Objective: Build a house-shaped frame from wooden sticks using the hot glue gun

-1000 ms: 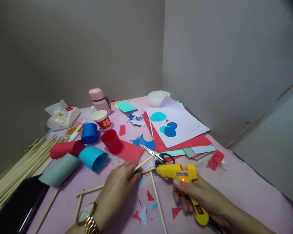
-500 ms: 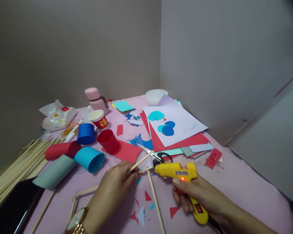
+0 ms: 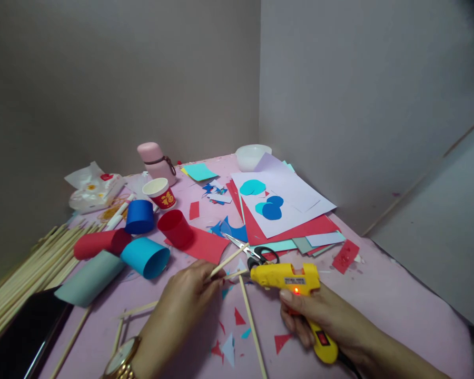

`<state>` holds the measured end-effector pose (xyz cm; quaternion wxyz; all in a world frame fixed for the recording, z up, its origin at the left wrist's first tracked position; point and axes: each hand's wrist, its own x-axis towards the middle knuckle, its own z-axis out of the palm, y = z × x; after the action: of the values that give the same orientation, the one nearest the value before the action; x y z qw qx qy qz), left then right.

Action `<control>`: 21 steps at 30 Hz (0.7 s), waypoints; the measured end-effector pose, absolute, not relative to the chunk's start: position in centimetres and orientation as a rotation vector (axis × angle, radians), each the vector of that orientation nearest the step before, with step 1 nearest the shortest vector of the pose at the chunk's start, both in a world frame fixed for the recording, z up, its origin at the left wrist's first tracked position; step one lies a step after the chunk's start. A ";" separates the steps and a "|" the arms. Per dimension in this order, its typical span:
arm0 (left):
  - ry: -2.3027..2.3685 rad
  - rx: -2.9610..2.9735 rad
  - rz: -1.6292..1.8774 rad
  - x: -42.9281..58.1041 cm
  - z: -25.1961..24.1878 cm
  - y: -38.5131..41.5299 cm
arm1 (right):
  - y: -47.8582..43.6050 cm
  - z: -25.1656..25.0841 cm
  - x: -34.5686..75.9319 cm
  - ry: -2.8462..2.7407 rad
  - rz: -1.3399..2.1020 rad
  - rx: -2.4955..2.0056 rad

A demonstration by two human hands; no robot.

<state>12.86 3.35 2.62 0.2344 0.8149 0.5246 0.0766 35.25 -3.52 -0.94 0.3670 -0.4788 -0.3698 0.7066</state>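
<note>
My left hand (image 3: 185,305), with a gold watch on its wrist, pinches thin wooden sticks (image 3: 229,266) just above the pink table (image 3: 379,300). Their far ends meet the nozzle of a yellow glue gun (image 3: 290,281), whose orange light is on. My right hand (image 3: 319,316) is wrapped round the gun's handle. Another stick (image 3: 253,326) lies on the table between my hands. Black-handled scissors (image 3: 256,252) lie just beyond the gun's nozzle.
Rolled paper tubes in red (image 3: 98,243), light blue (image 3: 146,257), dark blue (image 3: 139,216) and grey-green (image 3: 89,279) lie at left by a bundle of sticks (image 3: 27,273). Stacked coloured sheets (image 3: 288,210), a white bowl (image 3: 253,156), a pink flask (image 3: 156,160), a paper cup (image 3: 160,192) and paper scraps surround them. Walls close behind.
The view shifted slightly left a second ago. My hands, the sticks and the glue gun have stayed almost still since then.
</note>
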 end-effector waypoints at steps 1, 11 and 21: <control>1.444 2.237 0.208 12.9 2.6 3.3 | -3.5 -0.9 35.3 -0.949 1.820 -1.235; 1.468 2.225 0.193 13.0 3.0 3.4 | -3.8 -1.1 35.4 -0.973 1.811 -1.227; 1.460 2.214 0.233 13.0 3.0 3.3 | -3.8 -1.3 35.5 -0.977 1.796 -1.267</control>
<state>12.96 3.27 2.95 0.2376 0.8078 0.5326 0.0852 35.52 -3.83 -1.32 0.3599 -0.4916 -0.3788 0.6967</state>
